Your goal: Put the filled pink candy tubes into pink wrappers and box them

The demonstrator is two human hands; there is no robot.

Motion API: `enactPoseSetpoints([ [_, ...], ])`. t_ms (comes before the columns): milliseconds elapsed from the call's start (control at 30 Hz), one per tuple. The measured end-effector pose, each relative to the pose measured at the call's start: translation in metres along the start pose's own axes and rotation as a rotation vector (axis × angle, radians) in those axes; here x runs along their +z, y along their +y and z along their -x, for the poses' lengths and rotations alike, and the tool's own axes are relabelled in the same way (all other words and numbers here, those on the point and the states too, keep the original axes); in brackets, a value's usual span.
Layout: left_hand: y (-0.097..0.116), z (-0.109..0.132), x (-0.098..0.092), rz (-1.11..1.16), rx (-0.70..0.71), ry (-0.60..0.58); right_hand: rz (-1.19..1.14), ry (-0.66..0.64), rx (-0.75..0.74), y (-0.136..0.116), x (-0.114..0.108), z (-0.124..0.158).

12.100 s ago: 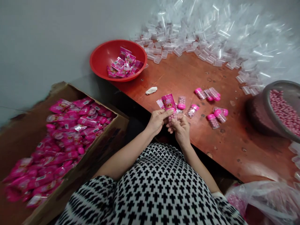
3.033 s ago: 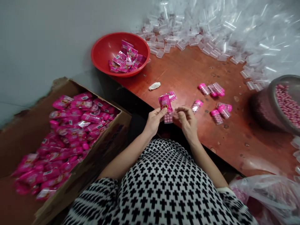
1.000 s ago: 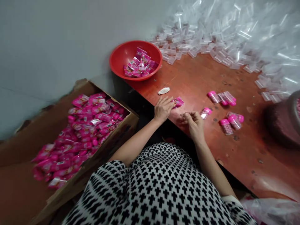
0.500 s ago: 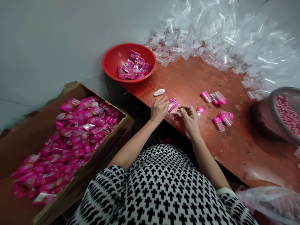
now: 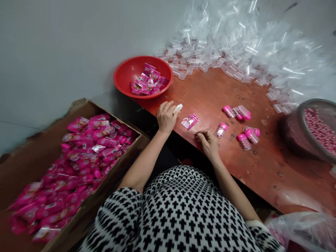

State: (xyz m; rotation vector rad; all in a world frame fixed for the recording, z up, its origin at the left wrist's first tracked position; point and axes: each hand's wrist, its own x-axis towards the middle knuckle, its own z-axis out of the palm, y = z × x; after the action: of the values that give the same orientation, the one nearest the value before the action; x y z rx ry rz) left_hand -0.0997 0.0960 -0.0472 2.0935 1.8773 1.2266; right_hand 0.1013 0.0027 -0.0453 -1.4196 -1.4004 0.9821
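My left hand (image 5: 167, 118) is at the table edge, its thumb and fingers closed against a small crumpled white wad (image 5: 179, 107). Part of the wad is covered by the hand. A flat pink printed pouch (image 5: 190, 121) lies on the table between my hands, touched by neither. My right hand (image 5: 209, 142) rests just below and right of the pouch, fingers curled with thumb and fingertips together; whatever is between them is too small to make out. Beside it lies a clear jar with a pink cap (image 5: 222, 129), filled with pale pink pieces.
Several capped jars (image 5: 244, 142) lie farther right. A bucket of pink candies (image 5: 301, 122) stands at the right. Clear empty tubes (image 5: 236, 66) are heaped at the back. A red bowl (image 5: 119, 78) holds pouches; a cardboard box (image 5: 136, 147) of filled pink packs is at left.
My left hand has left the pink pouch and moved left to the white wad, which is now tilted. My right hand has drawn slightly back toward my body. The view has shifted a little.
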Motion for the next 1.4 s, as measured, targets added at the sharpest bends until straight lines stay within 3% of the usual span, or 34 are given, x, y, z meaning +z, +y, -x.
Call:
enactPoseSetpoints([
  [100,0.015,0.014,0.002,0.058,0.232,-0.180,0.014,-0.008,-0.008,-0.004,-0.001,0.002],
  [200,0.025,0.025,0.008,0.059,0.295,-0.312,0.006,-0.009,-0.001,-0.007,-0.001,0.002],
  [367,0.034,0.034,0.012,0.102,0.201,-0.262,0.011,-0.025,-0.007,-0.004,0.000,0.003],
  [500,0.039,0.035,0.008,0.273,0.138,-0.223,-0.021,-0.023,-0.002,-0.003,0.002,0.004],
  [667,0.054,0.040,-0.002,0.575,0.010,-0.120,-0.399,0.040,0.131,-0.017,0.003,-0.008],
  [767,0.071,0.049,-0.012,0.717,-0.009,-0.156,-0.547,0.080,0.183,-0.028,0.002,-0.021],
  [833,0.078,0.055,-0.020,0.794,-0.096,-0.181,-0.517,0.104,0.187,-0.034,-0.001,-0.026],
  [933,0.078,0.061,-0.029,0.963,-0.441,-0.229,-0.413,0.011,0.144,-0.038,-0.008,-0.027],
  [1000,0.073,0.060,-0.032,1.061,-0.621,-0.404,-0.351,-0.115,0.104,-0.039,-0.013,-0.026],
  [1100,0.071,0.058,-0.034,1.135,-0.706,-0.689,-0.287,-0.222,0.070,-0.038,-0.020,-0.023],
  [1167,0.074,0.059,-0.035,1.190,-0.747,-0.766,-0.266,-0.230,0.070,-0.037,-0.023,-0.020],
  [1300,0.086,0.065,-0.031,1.298,-0.871,-0.760,-0.181,-0.204,0.045,-0.034,-0.030,-0.016],
  [1400,0.090,0.068,-0.025,1.293,-0.968,-0.630,0.052,-0.102,0.012,-0.033,-0.043,-0.018],
])
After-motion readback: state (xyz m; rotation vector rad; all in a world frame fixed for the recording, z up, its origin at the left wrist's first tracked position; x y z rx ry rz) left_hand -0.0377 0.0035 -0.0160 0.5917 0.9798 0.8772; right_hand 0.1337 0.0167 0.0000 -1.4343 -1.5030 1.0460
